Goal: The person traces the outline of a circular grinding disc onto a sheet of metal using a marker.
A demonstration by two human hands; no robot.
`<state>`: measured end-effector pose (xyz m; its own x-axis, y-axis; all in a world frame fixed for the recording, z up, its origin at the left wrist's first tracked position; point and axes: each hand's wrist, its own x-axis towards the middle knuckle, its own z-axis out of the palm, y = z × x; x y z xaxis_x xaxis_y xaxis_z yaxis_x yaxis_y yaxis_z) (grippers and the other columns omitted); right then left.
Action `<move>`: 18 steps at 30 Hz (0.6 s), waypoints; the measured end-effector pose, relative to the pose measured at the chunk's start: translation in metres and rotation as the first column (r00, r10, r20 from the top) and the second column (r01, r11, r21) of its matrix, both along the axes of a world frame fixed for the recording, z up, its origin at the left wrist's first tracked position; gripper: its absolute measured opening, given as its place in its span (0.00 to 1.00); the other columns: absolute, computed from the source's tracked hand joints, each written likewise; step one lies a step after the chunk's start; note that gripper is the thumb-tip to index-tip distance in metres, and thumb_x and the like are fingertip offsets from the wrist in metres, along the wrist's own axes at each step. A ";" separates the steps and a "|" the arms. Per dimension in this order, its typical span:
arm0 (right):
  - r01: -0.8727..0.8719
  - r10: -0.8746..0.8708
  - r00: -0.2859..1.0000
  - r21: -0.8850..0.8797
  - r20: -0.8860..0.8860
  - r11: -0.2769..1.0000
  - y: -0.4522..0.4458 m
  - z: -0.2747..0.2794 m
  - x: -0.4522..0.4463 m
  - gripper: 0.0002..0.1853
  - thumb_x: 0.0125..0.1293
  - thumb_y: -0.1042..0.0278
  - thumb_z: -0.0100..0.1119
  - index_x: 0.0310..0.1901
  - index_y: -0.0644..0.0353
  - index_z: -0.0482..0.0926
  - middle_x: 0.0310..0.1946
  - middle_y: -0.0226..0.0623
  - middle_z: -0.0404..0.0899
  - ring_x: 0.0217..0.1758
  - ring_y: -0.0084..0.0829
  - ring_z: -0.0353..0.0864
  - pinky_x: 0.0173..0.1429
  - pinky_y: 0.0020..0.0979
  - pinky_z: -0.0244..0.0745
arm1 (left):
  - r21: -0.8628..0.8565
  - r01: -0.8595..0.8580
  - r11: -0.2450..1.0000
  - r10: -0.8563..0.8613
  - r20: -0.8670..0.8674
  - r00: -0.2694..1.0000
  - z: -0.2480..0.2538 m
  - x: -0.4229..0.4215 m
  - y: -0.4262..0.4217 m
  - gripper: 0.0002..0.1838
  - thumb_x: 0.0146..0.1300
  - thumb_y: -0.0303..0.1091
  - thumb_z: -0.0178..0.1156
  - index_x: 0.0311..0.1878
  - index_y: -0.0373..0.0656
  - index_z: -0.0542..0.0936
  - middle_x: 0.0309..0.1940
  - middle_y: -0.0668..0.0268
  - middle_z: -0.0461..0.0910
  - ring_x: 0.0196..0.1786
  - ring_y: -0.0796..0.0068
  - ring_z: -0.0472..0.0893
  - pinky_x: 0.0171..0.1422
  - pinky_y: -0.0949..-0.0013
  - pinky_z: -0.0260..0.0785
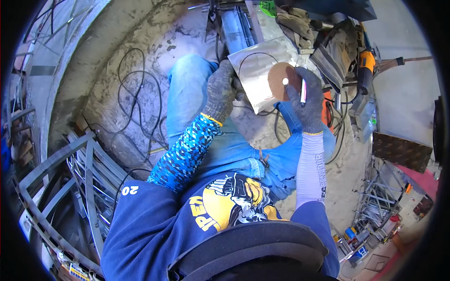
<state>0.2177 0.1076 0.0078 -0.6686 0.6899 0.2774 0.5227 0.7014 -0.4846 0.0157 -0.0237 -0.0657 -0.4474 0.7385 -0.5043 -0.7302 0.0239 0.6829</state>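
Before you is a shiny silver sheet [255,82], which carries a thin dark curved line; against its right part lies a brown round disc [278,77] with a central hole; beside this is your white, pink-ended marker [303,92]

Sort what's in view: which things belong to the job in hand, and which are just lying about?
In the job: shiny metal sheet; brown disc, marker, both at right hand.

Apparently lying about: orange power tool; metal frame; dark plate.

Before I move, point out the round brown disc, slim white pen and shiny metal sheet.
Round brown disc [277,83], head view: flat face.
Slim white pen [303,93], head view: barrel.
Shiny metal sheet [251,83], head view: bare surface.
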 end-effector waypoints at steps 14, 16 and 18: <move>0.028 -0.030 0.999 0.099 0.012 0.995 0.027 -0.022 0.008 0.28 0.65 0.63 0.75 0.65 0.57 0.79 0.60 0.48 0.84 0.66 0.52 0.81 0.72 0.50 0.75 | -0.142 0.378 0.915 -0.401 -0.202 0.894 0.028 0.042 -0.024 0.23 0.77 0.46 0.64 0.59 0.33 0.82 0.35 0.62 0.83 0.26 0.76 0.80 0.26 0.69 0.76; 0.010 -0.008 1.000 0.125 -0.010 0.992 0.024 -0.021 0.008 0.28 0.65 0.63 0.74 0.65 0.58 0.79 0.59 0.48 0.84 0.65 0.52 0.81 0.71 0.50 0.75 | -0.154 0.406 0.901 -0.432 -0.224 0.873 0.028 0.039 -0.024 0.23 0.78 0.46 0.63 0.59 0.33 0.83 0.34 0.62 0.83 0.26 0.76 0.81 0.26 0.68 0.76; 0.042 -0.047 0.999 0.157 0.025 0.987 0.020 -0.019 0.008 0.27 0.66 0.60 0.74 0.65 0.58 0.81 0.57 0.49 0.84 0.63 0.52 0.82 0.68 0.49 0.76 | -0.164 0.451 0.878 -0.478 -0.233 0.847 0.021 0.032 -0.021 0.22 0.78 0.46 0.63 0.58 0.33 0.83 0.32 0.61 0.84 0.28 0.75 0.83 0.26 0.68 0.74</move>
<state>0.2253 0.1275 -0.0107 -0.6475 0.6688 0.3653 0.5671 0.7431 -0.3552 0.0481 -0.0448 -0.0448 -0.1885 0.8451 -0.5003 -0.4148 0.3933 0.8206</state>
